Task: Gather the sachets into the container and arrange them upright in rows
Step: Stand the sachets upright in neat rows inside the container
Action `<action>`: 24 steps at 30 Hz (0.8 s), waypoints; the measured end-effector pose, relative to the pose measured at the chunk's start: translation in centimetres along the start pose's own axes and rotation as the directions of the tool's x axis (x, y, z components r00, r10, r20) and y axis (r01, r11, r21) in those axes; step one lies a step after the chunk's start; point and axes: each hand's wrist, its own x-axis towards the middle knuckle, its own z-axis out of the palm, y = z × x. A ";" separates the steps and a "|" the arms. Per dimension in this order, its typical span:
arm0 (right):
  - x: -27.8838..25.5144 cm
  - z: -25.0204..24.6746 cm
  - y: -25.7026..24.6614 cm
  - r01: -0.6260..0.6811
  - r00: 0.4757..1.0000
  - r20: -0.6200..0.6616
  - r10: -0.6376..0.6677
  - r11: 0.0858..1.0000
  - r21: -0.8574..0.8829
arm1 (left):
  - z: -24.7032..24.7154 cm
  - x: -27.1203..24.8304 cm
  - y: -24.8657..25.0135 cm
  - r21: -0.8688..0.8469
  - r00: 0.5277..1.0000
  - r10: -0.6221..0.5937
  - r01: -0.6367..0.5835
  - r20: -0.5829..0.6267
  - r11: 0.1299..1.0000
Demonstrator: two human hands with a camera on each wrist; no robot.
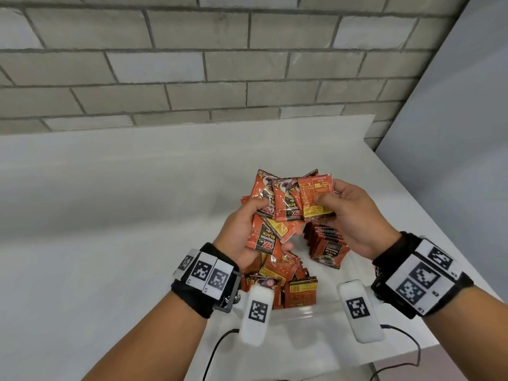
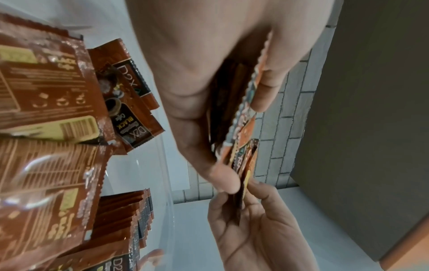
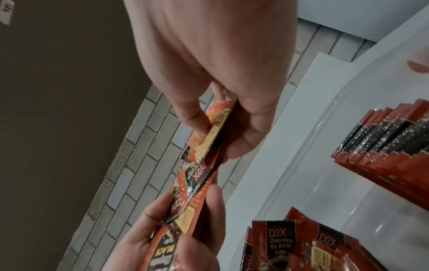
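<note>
1. Above a clear plastic container (image 1: 302, 314), the left hand (image 1: 242, 237) grips a loose fan of red-and-orange coffee sachets (image 1: 277, 204), thumb on the printed faces and fingers behind. The right hand (image 1: 354, 215) pinches one sachet (image 1: 314, 200) at the fan's right edge, thumb in front.

2. Directly below the two grips, inside the container, an unsorted heap of sachets (image 1: 286, 281) lies flat and overlapping. Just under the right hand a short row (image 1: 327, 243) already stands upright, leaning together (the rest of the job, by this reckoning, is most of it).

3. The packets look light, thin and glossy. They probably bend easily and slide over one another, so a fanned bunch could spill. The crimped serrated ends or a flat pinch across the middle seem the surest places to hold.

4. Beyond the grips stretches a pale, smooth counter (image 1: 110, 215), its right edge running diagonally away from the right hand.

5. Farther off, a wall of grey brick (image 1: 192, 64) rises behind the counter, meeting a plain light panel (image 1: 467, 119) on the right-hand side.
</note>
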 end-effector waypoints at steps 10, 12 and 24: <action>-0.1 -1.0 -0.4 -0.083 0.995 0.063 0.074 0.984 0.160 | -0.8 -0.7 0.1 0.269 0.991 0.123 -0.134 0.057 0.954; -0.3 -0.5 -0.2 -0.089 0.992 0.098 0.077 0.989 0.118 | -0.5 -0.7 -0.1 0.368 0.984 0.163 -0.177 0.070 0.913; -0.4 0.0 -0.1 -0.089 0.996 0.035 0.083 0.972 0.218 | -0.6 -0.5 0.5 0.067 0.984 0.171 -0.174 0.049 0.982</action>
